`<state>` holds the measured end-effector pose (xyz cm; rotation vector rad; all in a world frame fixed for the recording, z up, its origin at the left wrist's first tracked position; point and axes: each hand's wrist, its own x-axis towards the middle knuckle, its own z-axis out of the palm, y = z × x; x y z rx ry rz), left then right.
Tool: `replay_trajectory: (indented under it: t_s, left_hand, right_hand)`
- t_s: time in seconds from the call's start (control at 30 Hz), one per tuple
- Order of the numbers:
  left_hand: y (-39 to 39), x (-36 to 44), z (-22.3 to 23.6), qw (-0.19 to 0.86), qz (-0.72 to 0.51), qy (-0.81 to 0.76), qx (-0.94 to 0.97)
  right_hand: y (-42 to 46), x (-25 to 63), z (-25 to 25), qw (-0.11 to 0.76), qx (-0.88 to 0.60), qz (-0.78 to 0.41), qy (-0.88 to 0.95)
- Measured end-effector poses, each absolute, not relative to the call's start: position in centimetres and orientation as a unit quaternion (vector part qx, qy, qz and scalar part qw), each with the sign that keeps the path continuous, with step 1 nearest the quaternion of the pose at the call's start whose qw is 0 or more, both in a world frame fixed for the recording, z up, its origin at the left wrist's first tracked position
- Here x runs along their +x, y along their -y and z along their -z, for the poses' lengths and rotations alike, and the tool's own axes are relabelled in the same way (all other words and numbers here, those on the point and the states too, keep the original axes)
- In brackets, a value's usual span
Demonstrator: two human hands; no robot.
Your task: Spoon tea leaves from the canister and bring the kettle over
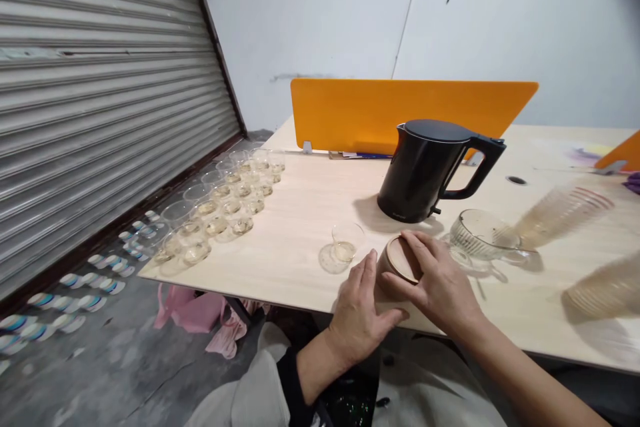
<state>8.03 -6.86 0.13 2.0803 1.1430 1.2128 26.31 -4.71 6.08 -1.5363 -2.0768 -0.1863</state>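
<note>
Bare hands at a small round jar (397, 257) on the near edge of the counter (300, 217). The right hand (445, 283) grasps the jar's rim between thumb and fingers; the left hand (356, 312) is open, thumb apart, beside the jar's left side, contact uncertain. Far left, rows of clear cups (217, 225) hold a little pale or flecked matter and appear to be already portioned. A lone cup (345, 251), left of the jar, stands apart from those rows; its contents are indistinct. At right, two nested stacks (560, 217) lie tilted, apparently unused, suggesting that only part of the supply has been set out. The black kettle (415, 180) stands beyond the jar, upright with lid closed; a ribbed glass bowl (470, 235) sits to the right.
</note>
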Motion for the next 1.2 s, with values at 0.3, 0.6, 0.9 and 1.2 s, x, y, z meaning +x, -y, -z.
replay_trajectory:
  t_s: [0.3, 0.6, 0.9, 1.2]
  left_hand:
    - [5.3, 11.3, 0.0, 0.271, -0.463, -0.432, 0.725]
    - [5.9, 10.7, -0.7, 0.257, -0.47, -0.451, 0.714]
    - [7.1, 9.5, 0.2, 0.182, -0.479, -0.476, 0.715]
    - [8.5, 6.6, 0.3, 0.172, -0.531, -0.468, 0.685]
  right_hand:
    - [6.4, 25.0, -6.7, 0.249, -0.556, 0.101, 0.787]
    - [7.1, 24.0, -6.1, 0.266, -0.55, 0.104, 0.784]
    - [8.1, 22.5, -6.2, 0.28, -0.53, 0.097, 0.795]
    - [8.9, 20.2, -6.9, 0.339, -0.514, -0.01, 0.788]
